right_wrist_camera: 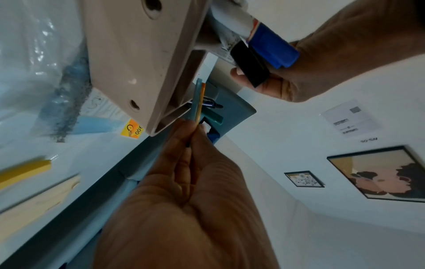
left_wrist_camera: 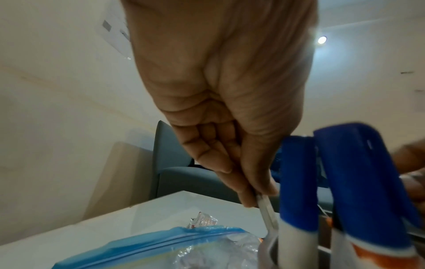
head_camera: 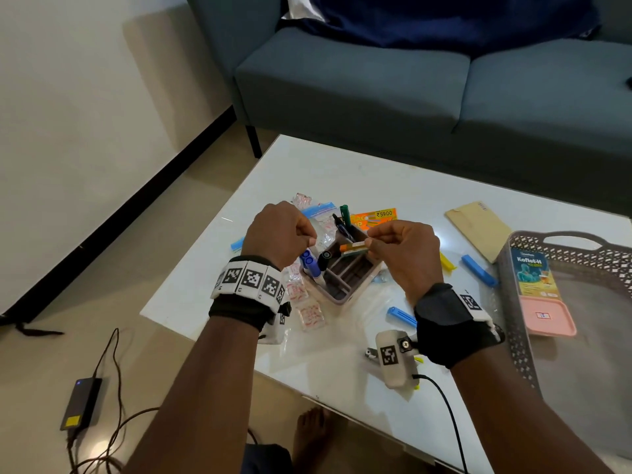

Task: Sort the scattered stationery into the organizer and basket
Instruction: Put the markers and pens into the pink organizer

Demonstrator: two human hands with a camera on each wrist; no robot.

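A mauve compartment organizer [head_camera: 345, 280] stands mid-table with blue markers [head_camera: 307, 261], a black marker [head_camera: 325, 256], a green marker [head_camera: 344, 213] and pens upright in it. My right hand [head_camera: 369, 246] pinches a small flat orange-and-teal pack [head_camera: 354, 248] just above the organizer's rim; the right wrist view shows the pack [right_wrist_camera: 197, 102] edge-on beside the organizer [right_wrist_camera: 142, 54]. My left hand [head_camera: 307, 239], fingers curled, pinches a thin grey stick-like item [left_wrist_camera: 264, 205] next to the blue marker caps [left_wrist_camera: 299, 172]. What that item is stays unclear.
A grey lattice basket [head_camera: 513, 302] at the right holds a Koflet-H box [head_camera: 533, 271] and a pink case [head_camera: 547, 316]. Blue clips [head_camera: 478, 270], a yellow clip [head_camera: 446, 263], a brown envelope [head_camera: 478, 227], a zip bag [left_wrist_camera: 184, 245] and sachets [head_camera: 309, 313] lie around. A sofa stands behind.
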